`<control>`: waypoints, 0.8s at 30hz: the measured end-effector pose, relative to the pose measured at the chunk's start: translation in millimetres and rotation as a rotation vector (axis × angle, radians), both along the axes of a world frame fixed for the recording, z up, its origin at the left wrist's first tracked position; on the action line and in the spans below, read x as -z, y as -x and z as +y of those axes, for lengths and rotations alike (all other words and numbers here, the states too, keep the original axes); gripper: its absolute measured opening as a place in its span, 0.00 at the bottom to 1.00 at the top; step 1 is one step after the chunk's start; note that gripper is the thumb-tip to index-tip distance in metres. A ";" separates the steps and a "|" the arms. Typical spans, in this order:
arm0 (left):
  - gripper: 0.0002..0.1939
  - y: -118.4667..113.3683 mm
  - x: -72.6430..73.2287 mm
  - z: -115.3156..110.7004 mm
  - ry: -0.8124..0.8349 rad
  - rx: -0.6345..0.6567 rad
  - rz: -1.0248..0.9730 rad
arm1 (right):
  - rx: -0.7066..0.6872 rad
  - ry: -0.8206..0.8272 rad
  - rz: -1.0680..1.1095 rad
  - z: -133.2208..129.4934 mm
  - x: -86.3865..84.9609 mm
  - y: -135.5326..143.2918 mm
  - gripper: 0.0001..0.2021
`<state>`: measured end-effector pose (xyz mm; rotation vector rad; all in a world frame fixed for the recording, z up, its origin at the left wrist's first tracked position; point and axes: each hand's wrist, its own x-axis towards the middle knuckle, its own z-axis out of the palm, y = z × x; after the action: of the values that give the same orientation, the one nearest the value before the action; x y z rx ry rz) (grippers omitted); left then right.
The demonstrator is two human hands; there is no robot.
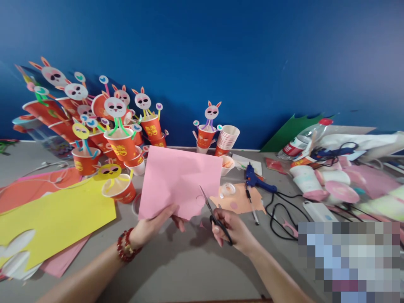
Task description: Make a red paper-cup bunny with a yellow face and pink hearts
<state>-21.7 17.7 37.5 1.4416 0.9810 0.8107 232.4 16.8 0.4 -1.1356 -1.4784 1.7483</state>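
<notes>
Fingers of the left hand [155,223] pinch the near edge of a pink sheet [181,172] above the grey surface [189,273]; those of the right hand [235,229] grip black-handled scissors [215,219], one blade overlapping the sheet's lower right part.

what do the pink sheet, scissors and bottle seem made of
Pink sheet: probably paper or thin card, matte, without glare. Scissors: likely metal blades, smooth and gray; black handles, perhaps plastic. Bottle: likely plastic, see-through, with glossy highlights.

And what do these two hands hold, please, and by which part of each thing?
Left hand: the pink sheet, by its lower edge. Right hand: the scissors, by the black handles.
</notes>
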 end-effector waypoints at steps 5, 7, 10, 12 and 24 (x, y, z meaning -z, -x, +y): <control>0.28 1.5 4.2 0.1 0.019 0.010 0.010 | 0.003 0.007 0.011 0.1 1.2 -0.2 0.28; 0.28 2.4 6.7 0.3 0.023 0.013 0.007 | 0.000 0.005 0.018 0.4 1.7 -0.5 0.28; 0.28 3.9 9.8 0.8 0.036 0.015 -0.005 | 0.000 0.010 0.020 0.8 2.3 -0.9 0.28; 0.27 4.9 10.5 0.9 0.038 0.017 -0.001 | 0.002 0.012 0.020 1.0 2.3 -0.9 0.28; 0.25 8.6 7.8 0.7 0.012 0.002 -0.048 | 0.010 0.013 -0.006 2.1 3.1 -1.7 0.29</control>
<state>-30.3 18.4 29.8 1.4068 0.9469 0.8331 234.0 19.0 -2.7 -1.1536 -1.4642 1.7524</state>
